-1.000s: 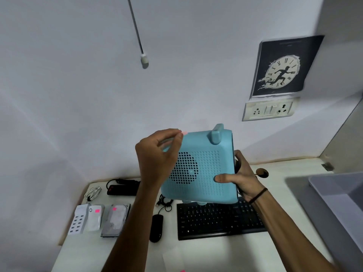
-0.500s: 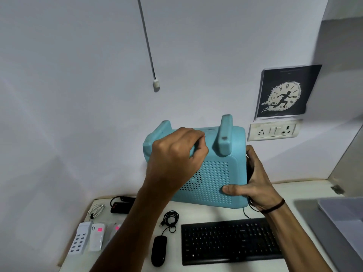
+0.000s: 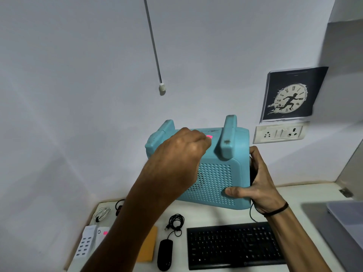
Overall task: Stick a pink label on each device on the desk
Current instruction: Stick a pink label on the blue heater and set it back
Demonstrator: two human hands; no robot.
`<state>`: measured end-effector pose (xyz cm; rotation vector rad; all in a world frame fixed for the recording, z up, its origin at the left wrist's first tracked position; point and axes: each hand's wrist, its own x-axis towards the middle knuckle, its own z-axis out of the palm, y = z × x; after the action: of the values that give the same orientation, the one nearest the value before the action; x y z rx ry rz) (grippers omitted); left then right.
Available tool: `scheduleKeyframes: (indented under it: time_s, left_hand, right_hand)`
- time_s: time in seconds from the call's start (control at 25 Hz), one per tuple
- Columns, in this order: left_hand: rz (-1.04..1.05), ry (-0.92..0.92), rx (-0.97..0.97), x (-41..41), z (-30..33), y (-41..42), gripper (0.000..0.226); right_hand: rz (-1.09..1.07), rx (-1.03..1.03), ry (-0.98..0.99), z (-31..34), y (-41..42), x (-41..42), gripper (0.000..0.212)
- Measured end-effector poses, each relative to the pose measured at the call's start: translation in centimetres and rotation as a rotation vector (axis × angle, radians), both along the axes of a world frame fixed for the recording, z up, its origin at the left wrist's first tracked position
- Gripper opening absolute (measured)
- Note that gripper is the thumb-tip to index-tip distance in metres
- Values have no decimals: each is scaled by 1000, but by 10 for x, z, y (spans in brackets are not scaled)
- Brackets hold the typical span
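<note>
I hold a light blue box-shaped device point(image 3: 216, 179) with a perforated grille above the white desk point(image 3: 208, 214), tilted so its top faces me. My right hand point(image 3: 257, 185) grips its right side, thumb on the grille and fingers behind. My left hand point(image 3: 176, 160) is curled over the top face between the two blue prongs, fingertips on a small pink label point(image 3: 209, 137) lying on that face. A white device point(image 3: 102, 233) at the desk's left carries a pink label.
On the desk lie a white multi-port charger point(image 3: 84, 244), a black mouse point(image 3: 165, 254), a black keyboard point(image 3: 233, 246), a coiled black cable point(image 3: 175, 221), a white cable point(image 3: 101, 213), a tan pad point(image 3: 148, 246) and a grey laptop point(image 3: 345, 218). Behind is a wall socket point(image 3: 279, 132).
The blue device has risen and tipped its top toward me. My left hand moved from its upper left corner onto the top face, where the pink label now shows.
</note>
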<state>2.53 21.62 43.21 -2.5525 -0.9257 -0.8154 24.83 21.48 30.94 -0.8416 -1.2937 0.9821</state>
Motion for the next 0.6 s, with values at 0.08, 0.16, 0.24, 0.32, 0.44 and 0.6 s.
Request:
scheduleKeyframes:
  time_s: [0.08,0.16,0.24,0.32,0.44,0.6]
  left_hand:
    - [-57,-27,-62,-9,5,-3,13]
    - [-60,-134,-127,-17,9,-6,20]
    - [-23,-211,-170,-18,8,-8,38]
    - [1,-184,-173,-13,3,-9,51]
    - [74,-105,-157,-9,-3,-9,58]
    - [271,-16,-70,-14,-3,-2,63]
  right_hand:
    - [1,-12,8,-1,0,-1,91]
    - [4,-16,9,-1,0,-2,90]
    - [2,-6,8,1,-2,-4,91]
    - [2,-3,24,3,-2,-6,91]
    - [4,-4,68,4,-2,-8,92]
    - [29,-28,114,-1,-3,-9,93]
